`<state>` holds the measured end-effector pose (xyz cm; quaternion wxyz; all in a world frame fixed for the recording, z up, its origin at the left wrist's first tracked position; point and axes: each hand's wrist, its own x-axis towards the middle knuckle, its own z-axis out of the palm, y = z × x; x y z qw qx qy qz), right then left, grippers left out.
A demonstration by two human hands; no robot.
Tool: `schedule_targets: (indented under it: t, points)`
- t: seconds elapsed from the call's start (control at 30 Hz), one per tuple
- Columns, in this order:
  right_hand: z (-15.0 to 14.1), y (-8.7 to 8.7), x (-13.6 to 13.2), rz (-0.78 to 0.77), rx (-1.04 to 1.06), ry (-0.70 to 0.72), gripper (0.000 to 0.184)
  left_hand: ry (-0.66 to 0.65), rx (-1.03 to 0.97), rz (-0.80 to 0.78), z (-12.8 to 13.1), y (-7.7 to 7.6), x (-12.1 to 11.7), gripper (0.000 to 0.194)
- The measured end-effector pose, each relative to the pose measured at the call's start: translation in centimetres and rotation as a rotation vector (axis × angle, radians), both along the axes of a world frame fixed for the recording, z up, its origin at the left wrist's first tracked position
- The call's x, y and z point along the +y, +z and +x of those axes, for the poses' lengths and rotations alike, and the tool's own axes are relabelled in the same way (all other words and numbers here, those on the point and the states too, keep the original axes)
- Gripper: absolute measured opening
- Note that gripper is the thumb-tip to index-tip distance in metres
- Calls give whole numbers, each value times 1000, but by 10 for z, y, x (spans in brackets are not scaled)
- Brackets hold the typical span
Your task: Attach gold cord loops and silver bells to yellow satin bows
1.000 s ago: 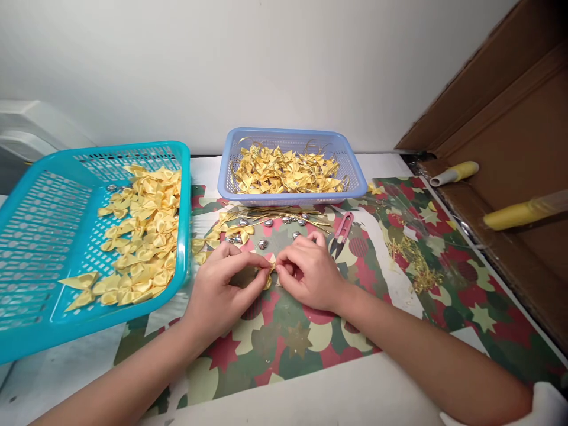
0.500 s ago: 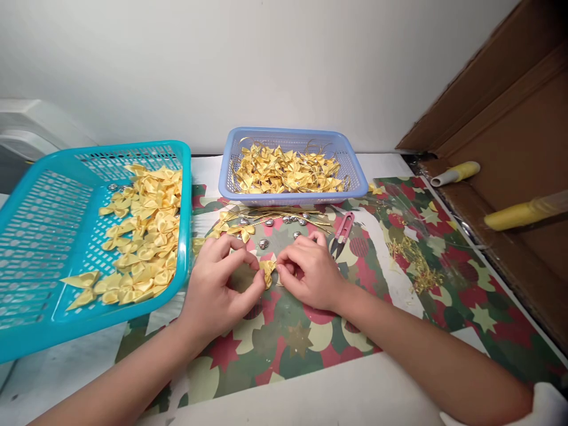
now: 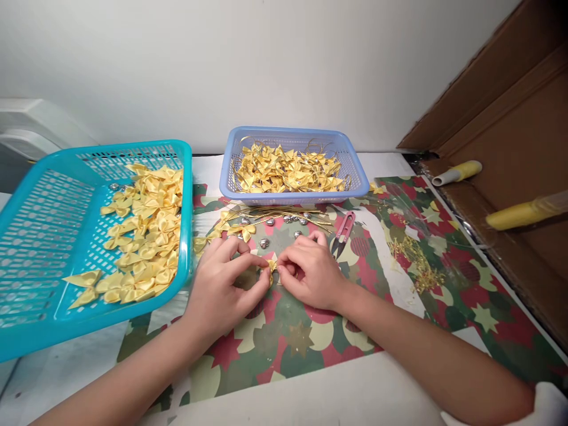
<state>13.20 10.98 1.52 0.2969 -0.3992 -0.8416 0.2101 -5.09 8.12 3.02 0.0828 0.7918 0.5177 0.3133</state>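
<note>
A small yellow ribbon bow (image 3: 272, 273) is pinched between both hands above the patterned paper, partly hidden by the fingertips. My left hand (image 3: 231, 275) holds its left side between thumb and forefinger. On the bow's right side, my right hand (image 3: 308, 269) is closed with thumb and forefinger together at its edge. Just beyond the fingers lie several silver bells (image 3: 264, 243) and a bundle of gold cords (image 3: 279, 212). Thread snips (image 3: 343, 234) with pink handles rest beyond my right hand. More loose yellow bows (image 3: 243, 231) lie behind my left hand.
A teal basket (image 3: 188, 195) with many yellow bows stands at the left. At the back, a blue basket (image 3: 293, 197) holds bows with gold cords. Gold cord scraps (image 3: 417, 263) lie at right, near a cardboard box (image 3: 510, 130) and yellow-and-white tubes (image 3: 459, 173).
My left thumb and forefinger have shifted slightly right and closed in over the bow, covering more of it. The right hand stays nearly still.
</note>
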Motion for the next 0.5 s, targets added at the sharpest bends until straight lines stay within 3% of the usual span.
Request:
schedule_targets:
  t: [0.5]
  points:
    - [-1,-2,0,11,-18,18,17,-10,-2,-47,1,-1,5,12]
